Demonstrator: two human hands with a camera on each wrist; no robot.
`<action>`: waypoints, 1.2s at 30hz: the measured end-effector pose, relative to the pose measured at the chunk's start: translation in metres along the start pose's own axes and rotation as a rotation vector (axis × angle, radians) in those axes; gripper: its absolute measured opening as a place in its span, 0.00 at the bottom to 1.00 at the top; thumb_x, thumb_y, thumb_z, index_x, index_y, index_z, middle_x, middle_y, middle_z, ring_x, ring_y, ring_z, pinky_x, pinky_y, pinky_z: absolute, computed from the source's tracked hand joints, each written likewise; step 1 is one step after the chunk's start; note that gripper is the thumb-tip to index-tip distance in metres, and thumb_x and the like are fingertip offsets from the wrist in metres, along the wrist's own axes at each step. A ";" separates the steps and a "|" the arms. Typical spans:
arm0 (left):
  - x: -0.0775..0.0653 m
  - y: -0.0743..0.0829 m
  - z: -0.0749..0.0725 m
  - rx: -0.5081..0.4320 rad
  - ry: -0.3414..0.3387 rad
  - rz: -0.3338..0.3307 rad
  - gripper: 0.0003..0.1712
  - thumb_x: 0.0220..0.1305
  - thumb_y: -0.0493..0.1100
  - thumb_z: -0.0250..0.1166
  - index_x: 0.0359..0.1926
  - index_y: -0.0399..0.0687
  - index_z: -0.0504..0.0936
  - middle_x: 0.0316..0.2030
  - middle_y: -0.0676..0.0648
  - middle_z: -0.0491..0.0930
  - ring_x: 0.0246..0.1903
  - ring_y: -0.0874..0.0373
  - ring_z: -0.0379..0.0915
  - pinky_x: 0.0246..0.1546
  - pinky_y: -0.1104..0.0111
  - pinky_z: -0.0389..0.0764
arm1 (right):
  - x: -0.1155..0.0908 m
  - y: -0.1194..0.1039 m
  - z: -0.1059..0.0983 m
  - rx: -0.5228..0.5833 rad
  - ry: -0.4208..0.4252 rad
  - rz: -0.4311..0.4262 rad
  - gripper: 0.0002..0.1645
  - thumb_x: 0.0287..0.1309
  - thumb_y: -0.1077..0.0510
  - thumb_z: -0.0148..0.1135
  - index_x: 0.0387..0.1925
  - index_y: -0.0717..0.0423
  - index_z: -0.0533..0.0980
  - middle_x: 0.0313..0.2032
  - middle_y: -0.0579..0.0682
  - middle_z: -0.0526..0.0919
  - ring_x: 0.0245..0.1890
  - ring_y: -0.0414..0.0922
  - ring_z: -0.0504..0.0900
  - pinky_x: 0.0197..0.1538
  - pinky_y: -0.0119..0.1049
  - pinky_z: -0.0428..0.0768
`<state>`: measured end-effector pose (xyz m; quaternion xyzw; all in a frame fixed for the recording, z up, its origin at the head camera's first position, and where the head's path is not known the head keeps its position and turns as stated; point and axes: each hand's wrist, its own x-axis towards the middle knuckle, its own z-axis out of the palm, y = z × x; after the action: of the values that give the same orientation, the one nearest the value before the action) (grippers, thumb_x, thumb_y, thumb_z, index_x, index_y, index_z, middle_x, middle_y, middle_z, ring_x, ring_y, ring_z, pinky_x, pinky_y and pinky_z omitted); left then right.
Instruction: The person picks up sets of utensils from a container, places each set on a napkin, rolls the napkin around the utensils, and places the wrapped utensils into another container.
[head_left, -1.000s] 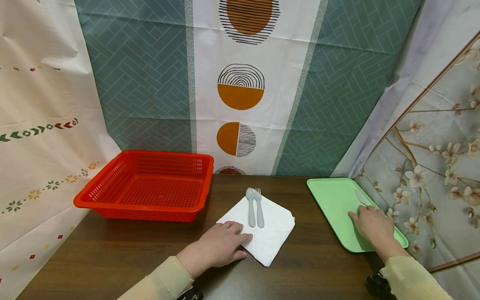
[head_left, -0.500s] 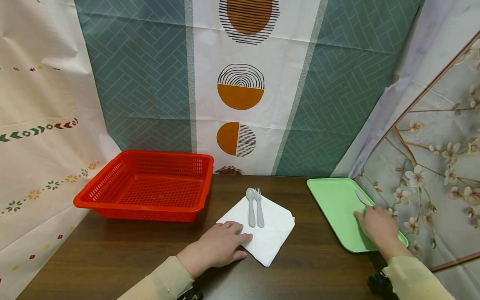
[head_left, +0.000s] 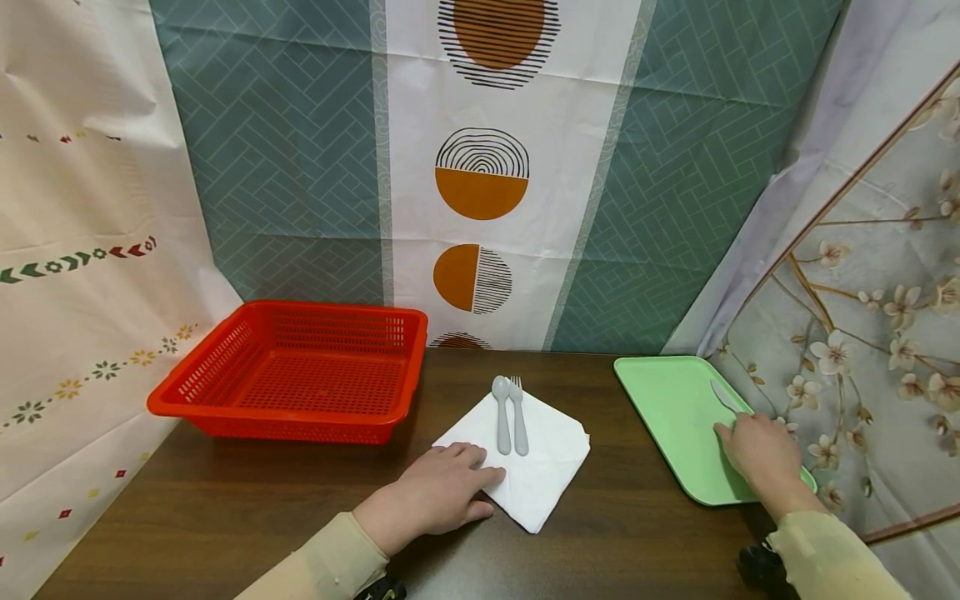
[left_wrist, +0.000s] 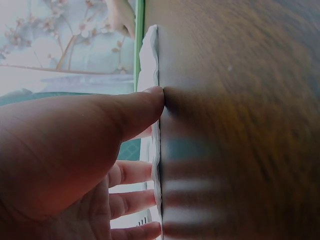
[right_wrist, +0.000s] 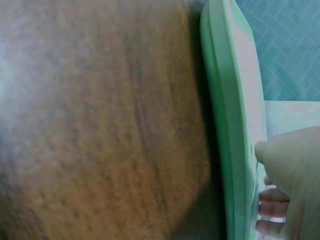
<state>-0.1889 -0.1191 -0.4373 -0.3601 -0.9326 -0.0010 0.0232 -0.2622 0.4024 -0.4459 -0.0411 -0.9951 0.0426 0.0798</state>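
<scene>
My left hand (head_left: 442,490) rests at the left corner of a white napkin (head_left: 551,454), fingers spread and fingertips on its edge. In the left wrist view, the thumb (left_wrist: 145,107) comes down at the table along the napkin's side. A grey spoon (head_left: 502,421) and a grey fork (head_left: 519,421) lie side by side on the napkin, beyond that hand. My right hand (head_left: 763,457) is over the right side of a light green tray (head_left: 675,408), its fingers at a grey knife (head_left: 723,395). The knife's handle is hidden under the hand; its blade shows. The right thumb (right_wrist: 261,151) stands apart from the other fingers.
A red perforated basket (head_left: 300,383) stands at the back left of the brown wooden table (head_left: 622,533). Patterned cloths hang behind the table and on both sides; the floral cloth (head_left: 862,375) comes close to the tray's right edge.
My right hand has shifted slightly to the right over the tray, its thumb coming nearer the knife. The knife, napkin, spoon, fork and left hand look unmoved.
</scene>
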 end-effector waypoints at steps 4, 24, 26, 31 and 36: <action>-0.001 0.000 0.000 0.003 0.007 0.004 0.28 0.74 0.61 0.71 0.71 0.66 0.83 0.63 0.48 0.81 0.65 0.48 0.77 0.60 0.50 0.81 | 0.001 0.001 -0.001 0.000 0.001 -0.001 0.26 0.83 0.53 0.55 0.48 0.80 0.76 0.43 0.80 0.78 0.49 0.84 0.74 0.47 0.76 0.75; -0.002 0.000 -0.001 0.011 0.022 0.010 0.27 0.74 0.61 0.72 0.69 0.66 0.84 0.62 0.48 0.81 0.64 0.49 0.77 0.59 0.52 0.82 | 0.008 0.012 -0.002 0.021 -0.013 0.029 0.14 0.74 0.70 0.46 0.40 0.72 0.78 0.38 0.74 0.80 0.38 0.77 0.79 0.35 0.69 0.80; -0.002 0.000 -0.001 0.012 0.024 0.011 0.27 0.74 0.61 0.72 0.69 0.66 0.84 0.61 0.49 0.81 0.64 0.49 0.77 0.59 0.52 0.82 | 0.008 0.011 -0.002 0.021 -0.004 0.028 0.14 0.74 0.70 0.46 0.40 0.72 0.78 0.37 0.74 0.80 0.37 0.76 0.80 0.33 0.68 0.80; -0.002 0.000 -0.001 0.015 0.031 0.014 0.26 0.74 0.61 0.72 0.69 0.66 0.84 0.61 0.48 0.81 0.63 0.49 0.78 0.58 0.52 0.82 | 0.009 0.011 -0.003 0.016 -0.007 0.041 0.14 0.75 0.70 0.46 0.43 0.71 0.78 0.35 0.73 0.80 0.33 0.72 0.81 0.30 0.66 0.79; -0.002 0.000 -0.002 0.012 0.030 0.015 0.26 0.74 0.61 0.72 0.68 0.66 0.84 0.61 0.48 0.81 0.63 0.49 0.78 0.58 0.52 0.82 | 0.009 0.010 -0.006 0.017 -0.050 0.069 0.14 0.77 0.69 0.45 0.44 0.69 0.79 0.36 0.72 0.81 0.31 0.68 0.81 0.31 0.64 0.79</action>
<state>-0.1870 -0.1206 -0.4359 -0.3671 -0.9294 -0.0006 0.0391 -0.2689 0.4137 -0.4399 -0.0734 -0.9943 0.0550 0.0536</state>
